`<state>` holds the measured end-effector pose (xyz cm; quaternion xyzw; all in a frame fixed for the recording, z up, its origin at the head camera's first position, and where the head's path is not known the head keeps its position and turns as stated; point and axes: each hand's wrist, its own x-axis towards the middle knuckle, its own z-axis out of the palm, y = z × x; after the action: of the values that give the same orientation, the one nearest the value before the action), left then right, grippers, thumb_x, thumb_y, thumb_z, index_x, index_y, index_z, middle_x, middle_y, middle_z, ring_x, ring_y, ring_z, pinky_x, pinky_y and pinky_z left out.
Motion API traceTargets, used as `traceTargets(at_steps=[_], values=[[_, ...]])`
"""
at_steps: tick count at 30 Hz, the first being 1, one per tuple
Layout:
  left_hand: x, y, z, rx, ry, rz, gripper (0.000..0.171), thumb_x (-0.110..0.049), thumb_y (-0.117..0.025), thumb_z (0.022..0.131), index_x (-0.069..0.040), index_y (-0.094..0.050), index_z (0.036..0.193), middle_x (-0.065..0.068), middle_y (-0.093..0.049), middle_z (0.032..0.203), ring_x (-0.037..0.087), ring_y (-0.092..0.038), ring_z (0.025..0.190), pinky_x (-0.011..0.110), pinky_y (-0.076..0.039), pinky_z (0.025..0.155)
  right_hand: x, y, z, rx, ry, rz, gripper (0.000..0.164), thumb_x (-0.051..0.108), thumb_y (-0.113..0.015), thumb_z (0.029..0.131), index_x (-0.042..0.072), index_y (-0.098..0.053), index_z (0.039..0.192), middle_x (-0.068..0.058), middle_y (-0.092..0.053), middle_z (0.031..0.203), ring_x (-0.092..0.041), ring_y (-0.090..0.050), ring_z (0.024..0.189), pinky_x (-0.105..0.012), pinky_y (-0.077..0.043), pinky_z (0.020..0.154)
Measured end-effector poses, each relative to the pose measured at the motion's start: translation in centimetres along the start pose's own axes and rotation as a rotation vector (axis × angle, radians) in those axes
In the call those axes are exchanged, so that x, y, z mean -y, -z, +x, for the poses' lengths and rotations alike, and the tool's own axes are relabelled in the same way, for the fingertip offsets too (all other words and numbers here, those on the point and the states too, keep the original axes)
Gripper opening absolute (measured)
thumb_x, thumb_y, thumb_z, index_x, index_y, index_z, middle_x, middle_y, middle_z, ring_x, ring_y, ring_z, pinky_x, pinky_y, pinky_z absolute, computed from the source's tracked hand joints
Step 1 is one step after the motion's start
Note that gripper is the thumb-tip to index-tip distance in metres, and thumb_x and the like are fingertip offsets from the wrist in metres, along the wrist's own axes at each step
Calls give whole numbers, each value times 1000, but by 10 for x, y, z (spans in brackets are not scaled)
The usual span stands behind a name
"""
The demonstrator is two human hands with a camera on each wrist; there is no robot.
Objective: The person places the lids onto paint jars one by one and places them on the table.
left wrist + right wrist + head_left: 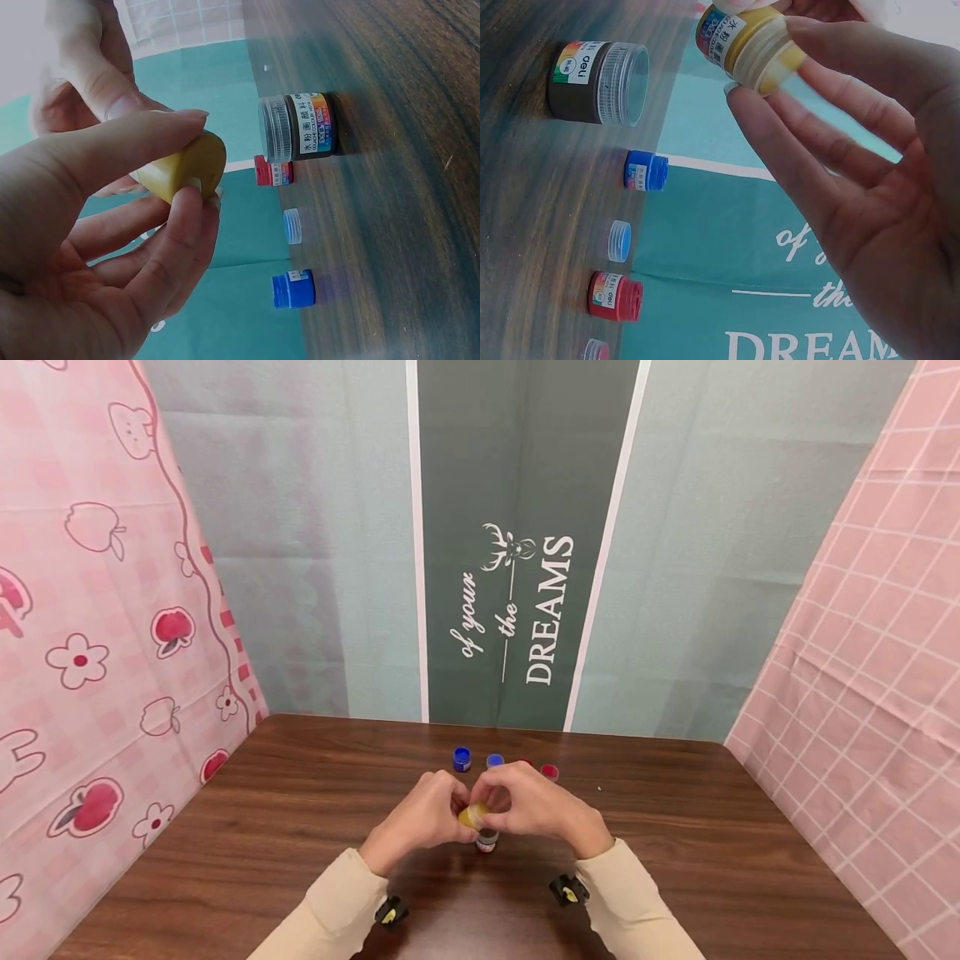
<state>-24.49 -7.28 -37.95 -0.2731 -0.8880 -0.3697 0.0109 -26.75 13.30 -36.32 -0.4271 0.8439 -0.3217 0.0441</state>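
Note:
Between both hands is a small jar of yellow paint [742, 41] with a clear ribbed lid [763, 61] on it. My left hand [429, 810] holds the jar's body between thumb and fingers. Thumb and fingertips of my right hand [534, 802] pinch the lid end. The jar is tilted and held above the table. Just below the hands stands a dark brown paint jar [300, 126] with a clear lid and a printed label. In the head view, the hands hide part of both jars.
Farther back on the wooden table [660, 843] stand an uncapped blue jar [461, 760], a blue-stained lid [495, 761], an uncapped red jar [615, 295] and a red-stained lid [550, 772]. Curtains hang behind and at both sides.

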Motion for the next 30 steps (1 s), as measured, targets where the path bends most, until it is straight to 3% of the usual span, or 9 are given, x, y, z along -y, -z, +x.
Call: traceTargets(at_steps=[7, 15, 24, 30], values=[[-2, 0, 1, 6, 21, -12, 18, -6, -91, 72, -5, -80, 86, 3, -78, 78, 7, -63, 64, 20, -53, 58, 1, 1, 0, -22, -72, -87, 13, 24, -78, 91, 12, -74, 94, 4, -75, 83, 0, -65, 70, -19, -56, 67], [0, -1, 1, 3, 33, -2, 20, -6, -91, 71, -5, -80, 87, 3, -79, 79, 5, -65, 66, 19, -55, 59, 1, 2, -1, -22, -111, -90, 19, 30, -79, 91, 12, -74, 93, 4, -75, 82, 0, -64, 68, -19, -55, 64], [2, 1, 1, -12, 15, 11, 19, -7, -92, 70, -6, -79, 83, 4, -78, 78, 5, -65, 66, 19, -55, 59, -1, 2, 0, -7, -7, -15, 27, 10, -87, 82, 8, -71, 104, -3, -73, 102, -14, -74, 94, -25, -61, 82], [3, 0, 2, -18, 11, 24, 18, -8, -92, 69, -7, -76, 78, 0, -76, 72, 4, -62, 62, 19, -52, 56, 0, 0, 0, 1, 40, -1, 28, -3, -85, 79, 7, -71, 101, -4, -67, 101, -14, -69, 100, -25, -61, 85]])
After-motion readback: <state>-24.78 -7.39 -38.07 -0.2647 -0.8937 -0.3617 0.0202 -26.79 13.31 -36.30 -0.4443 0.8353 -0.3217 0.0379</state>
